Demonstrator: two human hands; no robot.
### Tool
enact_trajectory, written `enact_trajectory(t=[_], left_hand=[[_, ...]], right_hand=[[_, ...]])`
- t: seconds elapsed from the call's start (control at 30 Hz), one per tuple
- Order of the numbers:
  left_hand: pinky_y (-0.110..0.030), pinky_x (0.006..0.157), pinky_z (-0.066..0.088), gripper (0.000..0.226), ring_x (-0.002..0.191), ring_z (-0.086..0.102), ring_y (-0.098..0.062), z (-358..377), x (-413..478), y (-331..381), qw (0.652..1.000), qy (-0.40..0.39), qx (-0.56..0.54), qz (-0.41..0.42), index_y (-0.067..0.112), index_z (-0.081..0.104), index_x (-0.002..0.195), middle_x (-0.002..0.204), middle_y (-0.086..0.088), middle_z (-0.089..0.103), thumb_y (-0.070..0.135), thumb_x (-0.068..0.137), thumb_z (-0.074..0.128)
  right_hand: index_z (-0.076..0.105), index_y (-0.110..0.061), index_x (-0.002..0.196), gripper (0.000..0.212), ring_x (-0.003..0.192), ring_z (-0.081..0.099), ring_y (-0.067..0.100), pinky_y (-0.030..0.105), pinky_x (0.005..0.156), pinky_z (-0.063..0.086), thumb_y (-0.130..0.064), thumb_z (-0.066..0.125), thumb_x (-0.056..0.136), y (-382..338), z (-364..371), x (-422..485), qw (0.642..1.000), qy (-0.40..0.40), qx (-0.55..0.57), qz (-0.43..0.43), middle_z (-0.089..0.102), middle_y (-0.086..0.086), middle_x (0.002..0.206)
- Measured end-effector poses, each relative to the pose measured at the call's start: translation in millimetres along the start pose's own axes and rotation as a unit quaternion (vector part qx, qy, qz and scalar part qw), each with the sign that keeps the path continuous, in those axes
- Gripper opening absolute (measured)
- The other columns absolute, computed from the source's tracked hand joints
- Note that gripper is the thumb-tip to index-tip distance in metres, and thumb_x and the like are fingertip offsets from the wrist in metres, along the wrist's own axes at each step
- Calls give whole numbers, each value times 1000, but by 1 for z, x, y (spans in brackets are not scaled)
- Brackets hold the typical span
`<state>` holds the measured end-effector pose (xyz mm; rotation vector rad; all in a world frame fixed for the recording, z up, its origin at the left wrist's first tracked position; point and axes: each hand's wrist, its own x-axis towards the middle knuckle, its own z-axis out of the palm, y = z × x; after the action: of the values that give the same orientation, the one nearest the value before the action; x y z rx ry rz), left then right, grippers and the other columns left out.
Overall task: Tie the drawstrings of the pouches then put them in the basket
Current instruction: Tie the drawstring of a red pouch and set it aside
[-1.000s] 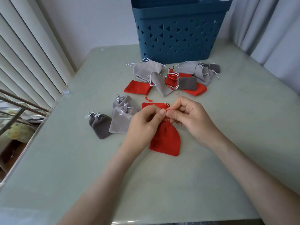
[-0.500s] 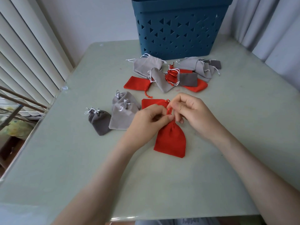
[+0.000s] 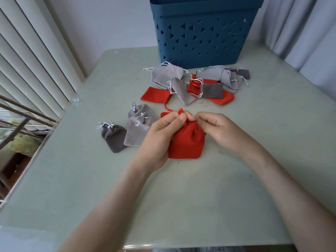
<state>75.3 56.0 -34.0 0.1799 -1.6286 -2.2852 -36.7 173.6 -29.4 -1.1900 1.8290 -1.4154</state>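
I read left hand (image 3: 160, 139) grip clamped on the red drawstring (image 3: 180, 111) | right hand (image 3: 218, 131) grip pinching the gathered neck from the right | red pouch (image 3: 187, 142) on the bench (image 3: 181, 197), body just nearer than both grips | basket (image 3: 203, 33) at far edge.

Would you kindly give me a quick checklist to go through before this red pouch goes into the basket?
1. Red pouch neck gathered: ok.
2. Knot finished: cannot tell; left hand and right hand pinch the neck and cover it, with a drawstring loop sticking up.
3. Basket upright behind the loose pile: ok.
4. Room in the basket: cannot tell; its opening is out of frame.
5. Cinched grey pouches in the basket: not ok; they lie on the table.
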Motion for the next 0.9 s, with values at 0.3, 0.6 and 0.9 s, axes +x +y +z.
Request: enact_trajectory(t=[0.3, 0.6, 0.9], left_hand=[[-24, 62, 56, 30, 59, 63, -16, 7, -1, 10, 988, -2, -156, -11, 9, 73, 75, 68, -5, 61, 12, 86, 45], [-13, 51, 46, 18, 51, 54, -5, -7, 7, -4, 993, 65, 19, -101, 3, 61, 103, 62, 4, 58, 10, 96, 46], [-11, 50, 41, 21, 49, 52, 0, -3, 5, -3, 989, 75, 87, -91, 5, 62, 89, 64, 3, 64, 8, 98, 43]], right_hand=[[62, -21, 66, 30, 91, 44, 9, 26, 88, 33, -23, 53, 95, 9, -8, 4, 995, 38, -89, 21, 43, -2, 85], [49, -15, 59, 36, 55, 41, 6, 19, 59, 37, -16, 51, 95, 16, -3, 8, 987, 84, 81, 110, 46, -7, 56], [59, -14, 83, 24, 69, 56, 0, 12, 67, 43, 3, 46, 94, 9, 9, 3, 993, -4, 120, 5, 63, -6, 77]])
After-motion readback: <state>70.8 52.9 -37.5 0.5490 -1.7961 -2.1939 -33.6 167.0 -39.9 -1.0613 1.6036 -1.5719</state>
